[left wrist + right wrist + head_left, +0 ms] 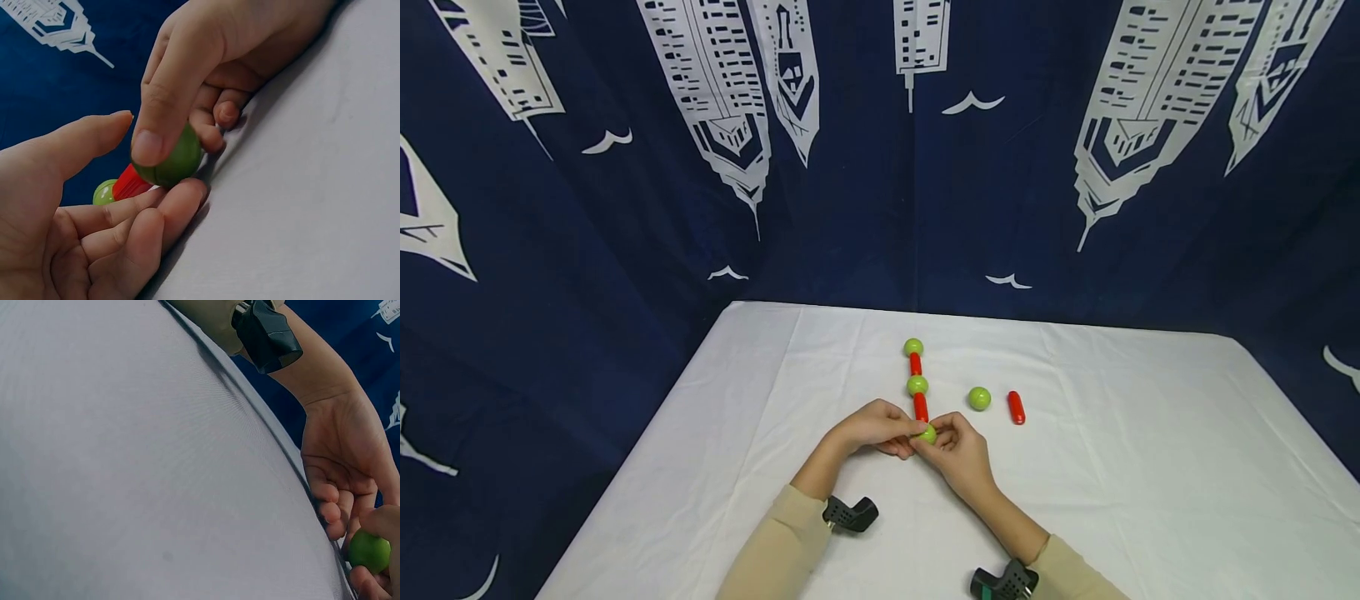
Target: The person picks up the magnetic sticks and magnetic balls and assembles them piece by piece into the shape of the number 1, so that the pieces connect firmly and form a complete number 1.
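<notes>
The right hand (961,450) pinches the green ball (928,434) at the near end of the chain (916,385), probably to seat it on the red rod (921,407). The left hand (876,427) cups this ball with loosely curled fingers, as a support.

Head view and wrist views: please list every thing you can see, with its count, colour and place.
Green balls: 4; three in the chain, at the far end, in the middle and at the near end; one loose to the right of the chain.
Red rods: 3; two in the chain; one loose to the right of the loose ball.
Table cloth: 1, white, covers the table.
Curtain: 1, dark blue with white towers and birds, behind the table.
Wrist cameras: 2, black, one on each wrist.
Left hand: touches the near ball from the left.
Right hand: pinches the near ball.
</notes>
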Tool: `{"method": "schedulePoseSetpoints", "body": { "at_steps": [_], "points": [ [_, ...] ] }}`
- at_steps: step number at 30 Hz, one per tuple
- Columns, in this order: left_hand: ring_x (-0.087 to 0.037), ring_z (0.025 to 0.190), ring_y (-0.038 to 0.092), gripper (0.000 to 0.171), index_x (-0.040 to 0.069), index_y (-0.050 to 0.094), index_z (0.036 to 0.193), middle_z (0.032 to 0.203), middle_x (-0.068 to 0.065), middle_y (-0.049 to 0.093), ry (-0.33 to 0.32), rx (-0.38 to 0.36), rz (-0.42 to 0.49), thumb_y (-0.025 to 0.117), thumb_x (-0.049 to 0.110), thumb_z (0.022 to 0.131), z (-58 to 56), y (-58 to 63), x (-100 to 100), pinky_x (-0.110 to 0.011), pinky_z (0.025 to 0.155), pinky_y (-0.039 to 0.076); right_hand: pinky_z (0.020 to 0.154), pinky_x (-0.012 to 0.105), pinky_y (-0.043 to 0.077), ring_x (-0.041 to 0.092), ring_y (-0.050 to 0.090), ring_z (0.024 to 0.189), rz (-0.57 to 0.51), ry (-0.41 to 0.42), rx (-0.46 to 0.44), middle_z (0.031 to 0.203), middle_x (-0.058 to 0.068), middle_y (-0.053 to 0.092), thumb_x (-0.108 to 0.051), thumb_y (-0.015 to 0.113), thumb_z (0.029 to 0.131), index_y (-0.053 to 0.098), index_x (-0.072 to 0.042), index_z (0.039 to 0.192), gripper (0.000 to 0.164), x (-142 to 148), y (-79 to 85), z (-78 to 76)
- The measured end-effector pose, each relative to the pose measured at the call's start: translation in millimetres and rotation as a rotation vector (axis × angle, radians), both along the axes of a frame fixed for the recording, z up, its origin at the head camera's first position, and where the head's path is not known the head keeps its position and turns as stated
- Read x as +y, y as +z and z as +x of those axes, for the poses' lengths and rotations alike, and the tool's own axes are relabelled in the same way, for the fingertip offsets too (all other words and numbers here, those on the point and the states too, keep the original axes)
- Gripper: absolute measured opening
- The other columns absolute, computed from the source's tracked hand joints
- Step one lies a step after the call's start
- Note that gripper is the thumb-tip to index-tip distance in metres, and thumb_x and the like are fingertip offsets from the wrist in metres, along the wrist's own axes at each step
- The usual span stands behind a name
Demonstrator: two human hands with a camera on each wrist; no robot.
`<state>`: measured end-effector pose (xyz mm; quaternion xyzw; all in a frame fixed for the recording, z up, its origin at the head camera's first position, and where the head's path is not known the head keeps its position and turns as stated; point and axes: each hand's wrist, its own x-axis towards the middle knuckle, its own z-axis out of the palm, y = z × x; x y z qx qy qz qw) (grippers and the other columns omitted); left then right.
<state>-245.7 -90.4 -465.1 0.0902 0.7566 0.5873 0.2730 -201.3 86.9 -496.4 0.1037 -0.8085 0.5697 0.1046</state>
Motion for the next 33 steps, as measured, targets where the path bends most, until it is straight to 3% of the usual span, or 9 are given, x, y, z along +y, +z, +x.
{"method": "schedulePoseSetpoints", "body": {
  "at_steps": [5,18,33],
  "points": [
    [-0.008,0.058,0.063,0.028,-0.001,0.071,0.084,0.066,-0.004,0.067,-0.002,0.026,0.018,0.071,0.026,0.091,2.5,0.4,3.9,-0.017,0.055,0.051,0.053,0.018,0.046,0.007,0.057,0.06,-0.003,-0.022,0.0,0.066,0.0,0.061,-0.008,0.086,0.074,0.062,-0.002,0.094,0.032,0.6,-0.3,-1.1],
    [-0.008,0.056,0.062,0.025,0.0,0.071,0.084,0.064,-0.005,0.066,0.072,0.057,0.014,0.075,0.024,0.087,4.7,-1.5,12.6,-0.015,0.052,0.049,0.055,0.018,0.047,0.006,0.058,0.061,-0.005,-0.054,-0.013,0.067,0.001,0.063,-0.005,0.084,0.074,0.063,-0.002,0.095,0.03,0.1,0.7,-0.7],
    [-0.009,0.057,0.063,0.024,0.0,0.071,0.083,0.067,-0.004,0.067,0.121,0.073,0.025,0.077,0.023,0.085,3.3,-1.0,10.4,-0.018,0.054,0.051,0.055,0.016,0.046,0.008,0.059,0.063,-0.047,-0.023,-0.034,0.071,0.005,0.065,-0.007,0.083,0.077,0.067,0.0,0.1,0.029,1.4,0.1,-3.2]
  ]
}}
